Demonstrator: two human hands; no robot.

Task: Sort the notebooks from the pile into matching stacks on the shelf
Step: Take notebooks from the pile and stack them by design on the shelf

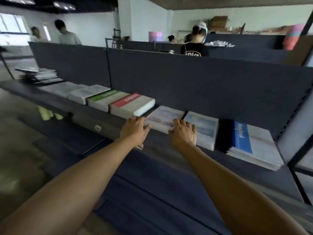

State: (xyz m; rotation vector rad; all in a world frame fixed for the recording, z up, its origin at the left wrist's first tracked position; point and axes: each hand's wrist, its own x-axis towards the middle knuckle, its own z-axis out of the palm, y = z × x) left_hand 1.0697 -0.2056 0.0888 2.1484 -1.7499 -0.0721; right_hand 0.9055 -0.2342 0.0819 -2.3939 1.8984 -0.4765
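A person's left hand (134, 128) and right hand (183, 133) rest with relaxed, spread fingers on the near edge of a pastel-covered notebook stack (165, 118) at mid-frame on the dark shelf (169, 146), apparently squaring it; the unsorted pile (40, 75) waits upper left, likely the next reach.

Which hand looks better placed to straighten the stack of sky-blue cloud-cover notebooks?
Probably the right hand: it already rests at the sky-blue cloud-cover notebook stack. The left hand sits beyond the pastel-cover stack.
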